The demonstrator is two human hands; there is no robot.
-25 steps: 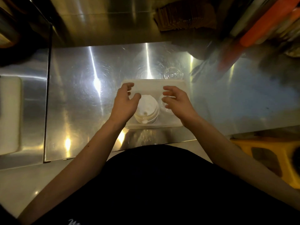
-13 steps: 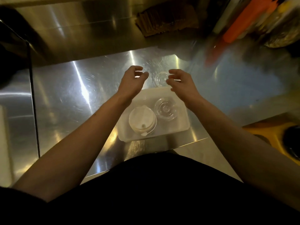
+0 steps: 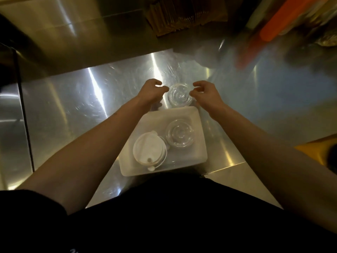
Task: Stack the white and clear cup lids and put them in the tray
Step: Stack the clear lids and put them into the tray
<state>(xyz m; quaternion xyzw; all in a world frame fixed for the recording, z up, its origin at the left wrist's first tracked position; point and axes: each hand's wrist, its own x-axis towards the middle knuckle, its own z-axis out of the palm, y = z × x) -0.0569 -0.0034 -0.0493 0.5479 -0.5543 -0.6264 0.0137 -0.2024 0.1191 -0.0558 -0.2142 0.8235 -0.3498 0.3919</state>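
Observation:
A white rectangular tray [image 3: 199, 150] sits on the steel counter in front of me. Inside it, a stack of white cup lids [image 3: 148, 150] lies at the left and a clear lid [image 3: 180, 133] at the right. Another clear lid [image 3: 179, 94] rests on the counter just beyond the tray's far edge. My left hand [image 3: 152, 92] hovers at this lid's left side and my right hand [image 3: 206, 94] at its right side. Both hands have curled, parted fingers and hold nothing. Whether the fingertips touch the lid is unclear.
The steel counter [image 3: 82, 106] stretches left to a seam, and its front edge runs just below the tray. Brown cardboard sleeves [image 3: 186, 13] stand at the back. Blurred orange items [image 3: 284, 21] crowd the back right. A yellow stool [image 3: 317, 152] sits low right.
Both hands left the tray and reached forward past its far edge, ending on either side of the clear lid on the counter. The view has tilted, so the tray appears lower.

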